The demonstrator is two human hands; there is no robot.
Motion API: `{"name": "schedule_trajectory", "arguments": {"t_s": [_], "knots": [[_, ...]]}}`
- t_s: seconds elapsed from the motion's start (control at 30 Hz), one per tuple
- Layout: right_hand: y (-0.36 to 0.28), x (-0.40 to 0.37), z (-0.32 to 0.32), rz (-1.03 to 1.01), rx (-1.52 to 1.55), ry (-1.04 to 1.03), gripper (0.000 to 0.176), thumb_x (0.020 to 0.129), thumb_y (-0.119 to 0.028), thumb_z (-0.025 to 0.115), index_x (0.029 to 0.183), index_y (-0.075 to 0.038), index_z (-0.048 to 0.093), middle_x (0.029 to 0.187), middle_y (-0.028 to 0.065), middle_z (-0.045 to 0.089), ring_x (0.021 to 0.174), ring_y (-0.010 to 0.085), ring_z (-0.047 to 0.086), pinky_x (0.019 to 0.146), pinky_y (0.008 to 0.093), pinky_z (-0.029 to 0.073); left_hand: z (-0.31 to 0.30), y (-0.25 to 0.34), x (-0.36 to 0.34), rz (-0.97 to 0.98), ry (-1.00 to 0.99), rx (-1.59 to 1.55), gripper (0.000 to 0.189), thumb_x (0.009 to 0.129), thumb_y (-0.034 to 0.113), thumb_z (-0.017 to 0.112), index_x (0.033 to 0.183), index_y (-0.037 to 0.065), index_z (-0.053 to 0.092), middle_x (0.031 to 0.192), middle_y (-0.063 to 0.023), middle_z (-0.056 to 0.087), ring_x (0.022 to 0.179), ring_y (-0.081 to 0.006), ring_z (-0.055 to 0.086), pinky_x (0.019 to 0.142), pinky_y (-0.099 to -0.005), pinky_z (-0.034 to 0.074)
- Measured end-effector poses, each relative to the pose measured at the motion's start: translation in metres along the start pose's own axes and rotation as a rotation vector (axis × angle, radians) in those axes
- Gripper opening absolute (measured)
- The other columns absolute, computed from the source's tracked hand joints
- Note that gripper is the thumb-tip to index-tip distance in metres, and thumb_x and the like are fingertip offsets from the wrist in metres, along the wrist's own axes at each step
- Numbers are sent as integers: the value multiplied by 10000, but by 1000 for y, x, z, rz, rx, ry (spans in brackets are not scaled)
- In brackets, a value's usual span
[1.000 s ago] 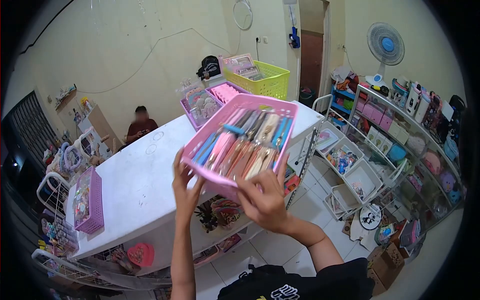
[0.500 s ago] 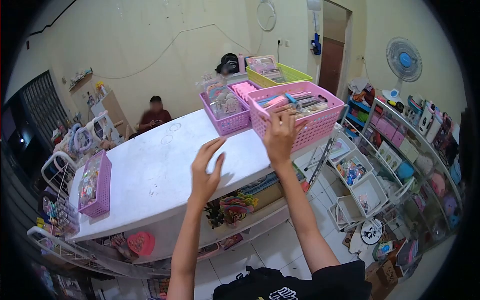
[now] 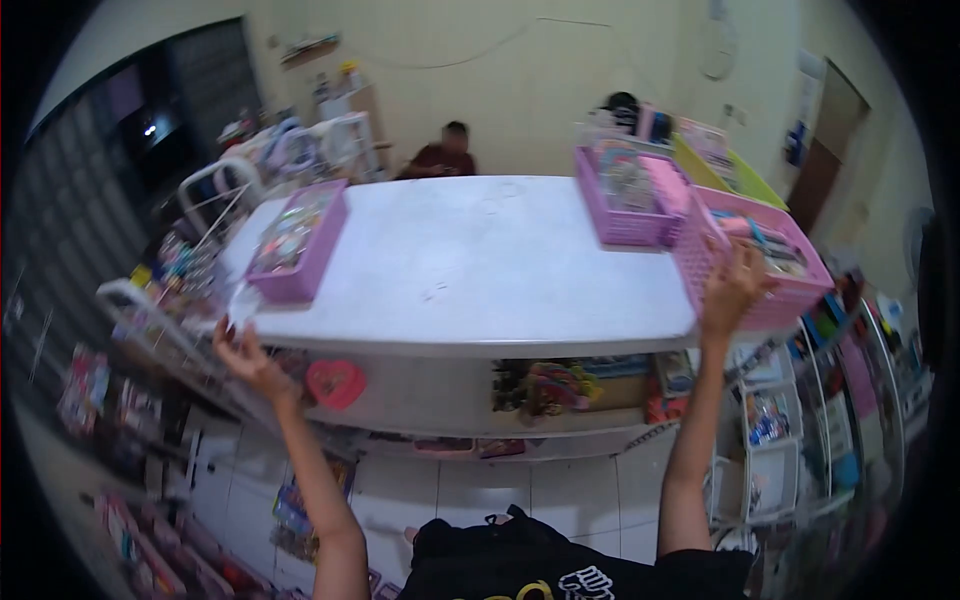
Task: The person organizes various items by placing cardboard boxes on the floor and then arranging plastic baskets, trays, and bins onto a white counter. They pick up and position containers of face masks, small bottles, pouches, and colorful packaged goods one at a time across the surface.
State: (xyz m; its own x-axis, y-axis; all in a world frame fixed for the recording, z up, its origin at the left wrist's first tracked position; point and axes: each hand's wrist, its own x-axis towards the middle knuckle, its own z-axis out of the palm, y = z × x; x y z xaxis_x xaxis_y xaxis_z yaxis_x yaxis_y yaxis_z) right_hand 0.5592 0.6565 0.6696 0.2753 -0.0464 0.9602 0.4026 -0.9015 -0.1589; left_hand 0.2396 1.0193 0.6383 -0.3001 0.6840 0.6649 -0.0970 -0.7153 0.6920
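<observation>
My left hand (image 3: 250,362) is stretched out to the near left corner of the white table, fingers apart. Just beyond its fingertips sits a purple basket (image 3: 325,245) filled with small packaged items, and a whitish, blurred patch shows between them. At the table's right end, my right hand (image 3: 733,292) has its fingers curled over the near rim of a pink basket (image 3: 790,300). Pens and other slim packets stick up inside that basket. Behind it stands a second purple basket (image 3: 630,232) with packaged goods and pink pieces.
The white table (image 3: 450,270) has a shelf below with a pink heart-shaped box (image 3: 336,384) and colourful bundles. A yellow-green basket (image 3: 770,185) stands at the far right. Another person (image 3: 445,155) sits behind the table. Racks of goods flank both sides.
The view has swung left. My left hand has moved from above the table's middle to its left end, near the purple basket. My right hand remains at the pink basket.
</observation>
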Motion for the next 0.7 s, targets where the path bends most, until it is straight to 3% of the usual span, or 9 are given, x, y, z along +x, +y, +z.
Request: {"name": "schedule_trajectory", "arguments": {"t_s": [0.1,0.13,0.2,0.27,0.33,0.43,0.57,0.63,0.7], "knots": [[-21,3,-16,46,-29,-79,253,636,-94,563,883,-59,519,894,66,475,882,223,428,798,353,292,-9,-17,13,81,-78,167,485,668,179,577,1059,4,349,1052,-129,351,980,-212,324,829,-305,257],[-34,4,-25,34,-42,14,286,635,-110,568,913,-72,511,924,72,461,919,228,410,820,377,273,-8,-19,14,64,-84,164,554,642,203,612,1075,0,332,1078,-145,325,992,-225,318,838,-308,253],[-64,1,-33,20,-41,112,320,635,-126,572,944,-86,502,955,78,447,957,233,392,843,401,254,-6,-36,18,211,-161,262,666,606,246,642,1106,-8,283,1130,-167,259,1016,-257,302,856,-333,246],[-98,-6,-40,-101,467,67,338,626,-114,585,953,-90,501,973,82,439,967,243,387,819,353,295,4,-40,12,47,-247,306,854,520,317,689,1138,-10,198,1139,-200,227,1052,-308,251,881,-384,217],[-142,-11,-40,-145,819,-135,306,635,-98,576,928,-62,499,985,119,426,958,270,390,798,352,315,16,-38,10,9,-298,383,923,486,346,703,1148,-7,165,1136,-210,224,1062,-323,231,886,-397,207],[-216,-22,-27,-250,1177,-474,250,657,-97,557,877,-12,475,941,172,419,921,301,402,773,347,330,35,-54,16,100,-330,519,1035,411,391,724,1156,-1,120,1127,-239,213,1074,-349,199,889,-406,198],[-316,-56,-2,-380,1433,-1007,428,705,-184,507,1061,-9,345,996,226,378,915,343,401,780,356,338,46,-63,32,92,-354,589,1052,383,366,731,1156,13,111,1100,-258,227,1045,-367,221,872,-406,230],[-354,-76,10,-548,1431,-1089,588,688,-191,521,1135,17,201,1005,290,350,950,383,360,796,389,325,49,-60,36,-39,-394,613,991,384,283,728,1146,31,147,1054,-251,271,987,-370,288,835,-403,283],[-376,-91,15,-537,1413,-1098,686,672,-217,539,1150,49,125,994,309,350,933,408,363,785,403,332,51,-56,37,-34,-396,653,947,379,245,729,1126,34,187,1027,-241,297,954,-361,324,808,-394,315]]}}
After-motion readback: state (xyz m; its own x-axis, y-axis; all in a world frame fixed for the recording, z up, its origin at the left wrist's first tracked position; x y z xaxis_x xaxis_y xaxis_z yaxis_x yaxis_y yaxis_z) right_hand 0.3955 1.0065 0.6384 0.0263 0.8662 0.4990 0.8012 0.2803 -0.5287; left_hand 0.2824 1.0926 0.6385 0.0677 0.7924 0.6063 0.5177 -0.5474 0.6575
